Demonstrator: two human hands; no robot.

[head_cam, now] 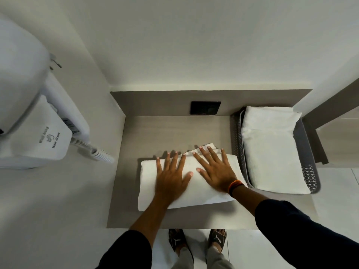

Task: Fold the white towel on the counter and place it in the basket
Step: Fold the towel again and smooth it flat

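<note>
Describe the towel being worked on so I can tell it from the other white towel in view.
On the grey counter, left of the perforated grey basket, lies a folded white towel. Both hands, left hand and right hand, press flat on it; the other towel sits inside the basket, untouched.

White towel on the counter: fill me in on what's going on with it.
A person is pressing both hands flat on a folded white terry towel lying on the grey counter. The left hand and the right hand are spread open, palms down, smoothing it; neither has a grip on it. The grey perforated plastic basket stands to the right and already holds another folded white towel. The towel under the hands is not in the basket yet.
</note>
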